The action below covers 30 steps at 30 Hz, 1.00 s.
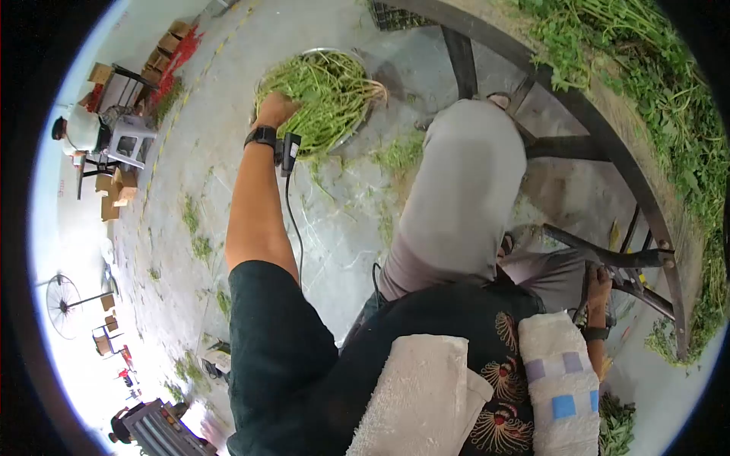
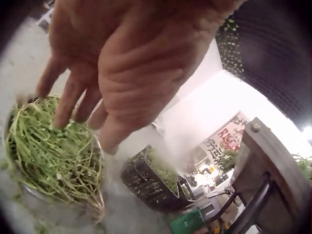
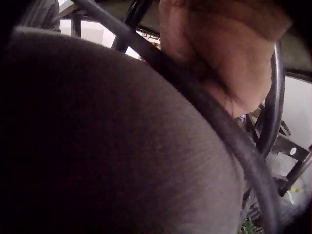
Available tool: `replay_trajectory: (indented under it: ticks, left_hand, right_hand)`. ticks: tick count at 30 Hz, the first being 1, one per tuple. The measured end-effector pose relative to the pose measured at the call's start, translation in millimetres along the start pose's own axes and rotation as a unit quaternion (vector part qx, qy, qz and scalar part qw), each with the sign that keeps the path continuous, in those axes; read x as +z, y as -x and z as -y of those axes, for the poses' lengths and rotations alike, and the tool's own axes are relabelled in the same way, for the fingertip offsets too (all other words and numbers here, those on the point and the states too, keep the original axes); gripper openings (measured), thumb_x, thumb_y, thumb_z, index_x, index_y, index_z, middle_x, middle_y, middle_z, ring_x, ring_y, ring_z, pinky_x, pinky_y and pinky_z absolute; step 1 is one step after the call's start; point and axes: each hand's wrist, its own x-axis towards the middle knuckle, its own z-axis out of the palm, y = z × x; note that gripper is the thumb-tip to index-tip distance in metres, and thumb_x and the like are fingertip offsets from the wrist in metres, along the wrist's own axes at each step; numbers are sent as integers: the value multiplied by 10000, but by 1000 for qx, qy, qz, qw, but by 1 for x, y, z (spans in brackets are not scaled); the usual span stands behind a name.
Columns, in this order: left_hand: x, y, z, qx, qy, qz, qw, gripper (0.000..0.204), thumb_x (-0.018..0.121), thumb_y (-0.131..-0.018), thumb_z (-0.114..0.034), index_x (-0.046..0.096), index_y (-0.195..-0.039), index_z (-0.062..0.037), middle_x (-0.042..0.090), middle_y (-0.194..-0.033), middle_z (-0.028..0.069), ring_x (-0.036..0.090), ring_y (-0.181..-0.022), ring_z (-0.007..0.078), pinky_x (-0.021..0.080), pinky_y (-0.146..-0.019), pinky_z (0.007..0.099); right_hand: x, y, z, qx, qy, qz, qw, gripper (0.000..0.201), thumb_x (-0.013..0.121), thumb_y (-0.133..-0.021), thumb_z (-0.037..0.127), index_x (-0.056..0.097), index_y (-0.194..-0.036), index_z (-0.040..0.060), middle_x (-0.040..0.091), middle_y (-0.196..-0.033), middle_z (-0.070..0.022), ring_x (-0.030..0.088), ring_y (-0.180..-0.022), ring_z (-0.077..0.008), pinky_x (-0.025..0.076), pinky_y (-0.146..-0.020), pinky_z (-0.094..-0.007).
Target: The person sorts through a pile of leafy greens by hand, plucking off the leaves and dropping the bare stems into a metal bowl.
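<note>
My left hand (image 1: 276, 112) is over a round metal basin (image 1: 367, 121) heaped with green leafy stems (image 1: 327, 95). In the left wrist view, the fingers (image 2: 70, 97) of that hand stretch down loosely over the stems, their tips close above or among them. Pale root ends (image 2: 99, 209) hang over the basin's rim at one side. My right hand (image 1: 599, 285) is low beside my leg, at the black metal bars (image 1: 608, 254) under the table. A curved black bar (image 3: 209, 105) crosses in front of it in the right wrist view, and its fingers are hidden.
A table (image 1: 604, 114) piled with greens (image 1: 658, 83) curves along my right. A black plastic crate (image 2: 146, 180) of greens stands beyond the basin. Loose stems (image 1: 399, 156) lie scattered on the floor. A person (image 1: 84, 128) and cardboard boxes (image 1: 122, 186) are far left.
</note>
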Motion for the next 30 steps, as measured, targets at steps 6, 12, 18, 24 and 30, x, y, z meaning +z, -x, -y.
replay_trajectory:
  ticks: [6,12,18,24,30]
  left_hand:
    - [78,50,34,-105,338,141,925,350,611,-798,-268,616,-1049,-24,662,-889,125,651,-802,259,524,-628,383]
    - [131,91,47,-161,369,172,899,380,601,-822,-299,550,-1085,-29,623,-922,82,636,-812,235,495,-661,404]
    - [142,93,9,-177,389,207,880,362,599,-830,-246,571,-1089,5,629,-941,80,632,-751,189,499,-603,339]
    - [188,40,-3,-85,389,283,872,294,554,-863,-246,588,-1049,-21,635,-926,75,632,-781,171,476,-582,302]
    - [188,37,-325,-38,525,204,825,268,521,-877,-256,600,-977,-20,632,-858,82,615,-728,172,452,-569,313]
  right_hand:
    - [-1,-12,-26,-8,67,-41,997,281,573,-873,159,600,-1063,-47,642,-917,-56,525,-789,-122,434,-701,-277]
    - [4,8,22,-18,44,-29,998,238,581,-871,176,628,-999,-19,648,-899,-96,549,-795,-145,436,-726,-274]
    - [21,5,38,-52,-19,-48,997,237,567,-876,193,610,-920,-36,585,-688,-108,451,-617,-138,412,-592,-310]
    - [26,2,64,-62,-31,-56,996,249,588,-860,190,614,-949,-41,637,-762,-79,502,-677,-104,437,-645,-287]
    - [21,4,69,-44,-53,-35,997,251,595,-859,198,634,-967,-26,657,-827,-57,535,-753,-81,440,-710,-241]
